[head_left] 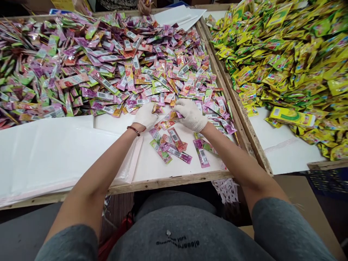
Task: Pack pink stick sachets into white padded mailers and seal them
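Observation:
My left hand (146, 115), in a white knit glove with a beaded bracelet at the wrist, is closed at the near edge of a heap of stick packets (116, 69). An orange-toned packet end shows at its fingertips. Opposite it, my right hand (190, 115), gloved the same way, curls its fingers on a packet with a purple end (179, 114). The glove hides most of what each hand grips. Between and below the hands lie several loose pink, green and purple packets (174, 145) on the white tabletop (146, 168).
White plastic bags (49, 152) lie flat on the left. A wooden divider (231, 90) separates the heap from yellow packets (285, 54) on the right. White sheets (181, 16) rest at the back, where another person's hand (144, 7) shows. A wooden rail (168, 182) edges the front.

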The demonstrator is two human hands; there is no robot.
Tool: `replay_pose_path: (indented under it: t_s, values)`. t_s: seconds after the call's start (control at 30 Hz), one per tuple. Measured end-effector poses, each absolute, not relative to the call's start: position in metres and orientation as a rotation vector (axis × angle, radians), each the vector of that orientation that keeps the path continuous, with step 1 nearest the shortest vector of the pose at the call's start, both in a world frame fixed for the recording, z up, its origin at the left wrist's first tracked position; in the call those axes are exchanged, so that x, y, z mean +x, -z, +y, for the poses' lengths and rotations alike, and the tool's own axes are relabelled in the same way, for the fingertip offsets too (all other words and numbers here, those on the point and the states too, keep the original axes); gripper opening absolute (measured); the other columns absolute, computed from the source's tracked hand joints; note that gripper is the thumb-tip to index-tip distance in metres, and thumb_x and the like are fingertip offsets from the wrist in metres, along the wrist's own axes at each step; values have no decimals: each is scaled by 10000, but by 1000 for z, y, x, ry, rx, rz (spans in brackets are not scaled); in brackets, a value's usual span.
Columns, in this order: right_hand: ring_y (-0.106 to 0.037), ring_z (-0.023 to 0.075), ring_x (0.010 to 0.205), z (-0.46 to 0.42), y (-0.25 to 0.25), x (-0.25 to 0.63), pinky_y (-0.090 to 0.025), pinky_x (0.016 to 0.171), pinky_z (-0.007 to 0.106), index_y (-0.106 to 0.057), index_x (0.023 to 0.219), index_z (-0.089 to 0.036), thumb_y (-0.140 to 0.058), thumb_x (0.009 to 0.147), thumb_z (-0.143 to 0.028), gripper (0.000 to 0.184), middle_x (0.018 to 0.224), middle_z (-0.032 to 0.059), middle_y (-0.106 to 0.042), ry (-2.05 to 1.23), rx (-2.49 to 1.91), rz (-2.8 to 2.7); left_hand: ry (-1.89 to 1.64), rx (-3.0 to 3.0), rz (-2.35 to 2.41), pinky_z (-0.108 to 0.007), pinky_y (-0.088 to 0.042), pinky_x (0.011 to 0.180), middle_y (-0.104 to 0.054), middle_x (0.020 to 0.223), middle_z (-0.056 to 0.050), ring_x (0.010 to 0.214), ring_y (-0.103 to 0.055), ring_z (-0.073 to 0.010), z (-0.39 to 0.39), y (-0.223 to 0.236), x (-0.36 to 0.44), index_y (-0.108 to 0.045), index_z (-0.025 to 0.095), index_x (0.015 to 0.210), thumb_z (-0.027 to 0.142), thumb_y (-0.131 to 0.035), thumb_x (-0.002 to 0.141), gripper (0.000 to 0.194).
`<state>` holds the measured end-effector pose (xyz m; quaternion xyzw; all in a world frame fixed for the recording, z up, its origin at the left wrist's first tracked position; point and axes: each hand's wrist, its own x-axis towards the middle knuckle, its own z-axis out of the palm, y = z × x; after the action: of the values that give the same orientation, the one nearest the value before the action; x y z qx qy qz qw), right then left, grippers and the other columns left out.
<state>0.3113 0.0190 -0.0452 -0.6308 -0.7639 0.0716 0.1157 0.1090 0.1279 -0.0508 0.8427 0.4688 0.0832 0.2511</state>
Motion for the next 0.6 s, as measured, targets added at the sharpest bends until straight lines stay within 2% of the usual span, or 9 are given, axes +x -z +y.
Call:
replay_pose_path:
  t_s: [0.07, 0.13, 0.27, 0.4, 0.5, 0.6]
  values:
    - [-614, 302, 1122, 3, 39, 310, -458, 949, 426, -689, 1182, -182, -514, 986, -241, 270, 1208, 157, -694, -224, -1776, -2042, -337, 2264, 1160, -442, -546, 991, -733, 1118, -119, 1067, -690, -290, 123, 40, 98, -637, 185, 1099, 170, -595, 839, 263]
    - [-626, 266, 994, -15, 33, 304, -480, 876, 396, -636, 1196, -192, -502, 1000, -288, 255, 1095, 117, -700, -330, -1781, -1861, -304, 2268, 1013, -390, -555, 937, -725, 1091, -89, 1016, -689, -255, 114, 27, 87, -625, 180, 1143, 194, -610, 854, 289]
    - [-611, 220, 766, -39, 34, 281, -451, 675, 326, -617, 1116, -214, -644, 944, -462, 303, 910, 68, -711, -632, -2063, -1685, 133, 2424, 635, -298, -526, 824, -732, 972, -24, 898, -676, -212, 93, 20, 74, -707, 225, 1023, 198, -675, 766, 260]
    - [-702, 269, 855, -38, 46, 260, -447, 664, 334, -695, 1080, -217, -687, 909, -457, 295, 1018, 127, -779, -814, -2410, -1768, 288, 2608, 462, -303, -502, 826, -749, 1088, -28, 934, -689, -218, 80, 35, 74, -773, 299, 1059, 214, -637, 788, 315]
    - [-729, 280, 931, -33, 47, 259, -475, 705, 339, -741, 1114, -201, -672, 905, -368, 276, 1082, 142, -796, -873, -2435, -1876, 204, 2696, 436, -334, -498, 846, -726, 1074, -60, 961, -676, -243, 78, 39, 74, -764, 253, 935, 225, -627, 802, 193]
    - [-723, 254, 912, -34, 39, 268, -495, 732, 332, -767, 1125, -207, -661, 896, -288, 265, 1084, 111, -798, -857, -2270, -1982, 74, 2617, 539, -342, -503, 847, -685, 968, -59, 920, -649, -234, 81, 31, 72, -682, 213, 852, 194, -612, 788, 97]
